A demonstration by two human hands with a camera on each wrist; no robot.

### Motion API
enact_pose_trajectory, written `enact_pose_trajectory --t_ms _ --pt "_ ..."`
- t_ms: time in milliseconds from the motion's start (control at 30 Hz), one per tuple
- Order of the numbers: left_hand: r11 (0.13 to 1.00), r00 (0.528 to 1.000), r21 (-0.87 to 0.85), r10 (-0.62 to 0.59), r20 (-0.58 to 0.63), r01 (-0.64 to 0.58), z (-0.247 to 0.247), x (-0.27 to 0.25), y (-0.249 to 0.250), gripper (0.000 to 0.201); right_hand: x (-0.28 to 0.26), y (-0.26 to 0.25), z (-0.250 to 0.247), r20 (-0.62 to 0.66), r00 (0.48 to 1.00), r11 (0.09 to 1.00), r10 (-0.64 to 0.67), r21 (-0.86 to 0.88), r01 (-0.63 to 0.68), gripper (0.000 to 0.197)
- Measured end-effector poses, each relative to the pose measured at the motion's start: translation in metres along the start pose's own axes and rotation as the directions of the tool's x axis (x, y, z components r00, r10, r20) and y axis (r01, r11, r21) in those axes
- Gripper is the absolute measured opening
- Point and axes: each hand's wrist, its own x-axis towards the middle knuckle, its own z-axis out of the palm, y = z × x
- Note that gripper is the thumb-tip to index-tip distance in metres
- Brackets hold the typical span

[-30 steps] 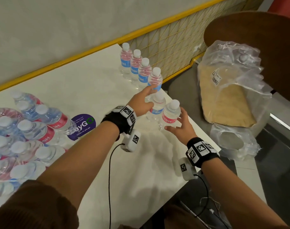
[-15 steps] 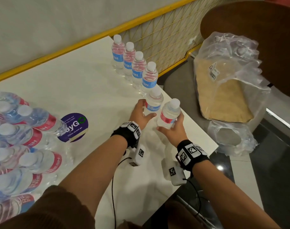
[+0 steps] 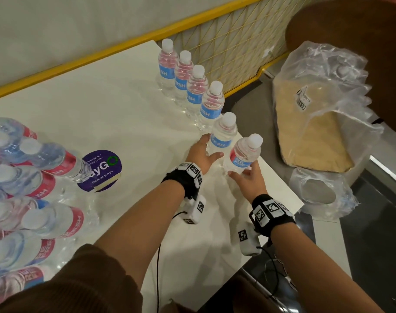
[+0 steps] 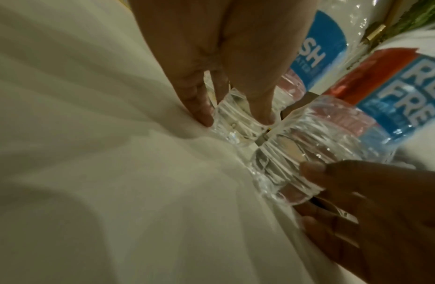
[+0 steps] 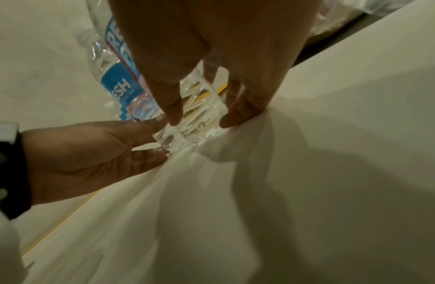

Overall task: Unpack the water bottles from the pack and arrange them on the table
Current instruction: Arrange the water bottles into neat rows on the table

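While your left hand (image 3: pixel 200 154) curls its grip round the base of the clear plastic water bottle with the blue label (image 3: pixel 222 137) at mid-frame, your right hand (image 3: pixel 249 179) grips the ribbed base of the red-and-blue labelled bottle (image 3: pixel 243 154) just beside it, near the right edge of the white worktop (image 3: pixel 115 114). Both stand upright, extending the row of four bottles (image 3: pixel 190 82) toward upper centre. Full and probably fairly heavy, thin-walled, likely slippery: hold low on the ribs, not the soft middle. The shrink-wrapped pack (image 3: pixel 23 188) lies at the left.
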Motion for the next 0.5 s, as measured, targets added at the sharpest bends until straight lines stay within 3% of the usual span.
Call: enact_pose_trajectory --t_ms 100,233,333,500 --pt "1.000 1.000 -0.001 -0.004 -0.006 0.004 0.001 0.005 -0.004 0.072 0.000 -0.001 -0.002 -0.022 0.999 0.999 0.029 -0.040 -0.030 0.058" --pt "0.998 0.996 -0.042 -0.055 -0.076 0.052 0.003 0.005 -0.010 0.070 0.008 -0.003 0.002 -0.063 0.998 0.999 0.028 -0.029 -0.029 0.060" --pt "0.999 0.998 -0.010 -0.031 -0.048 0.031 0.004 0.009 -0.009 0.067 0.011 -0.002 0.004 -0.041 0.999 0.999 0.035 -0.040 -0.036 0.067" --pt "0.998 0.998 -0.023 -0.058 -0.024 0.058 0.003 0.018 -0.003 0.072 0.016 -0.001 0.001 -0.031 0.998 0.996 0.052 -0.076 -0.054 0.058"
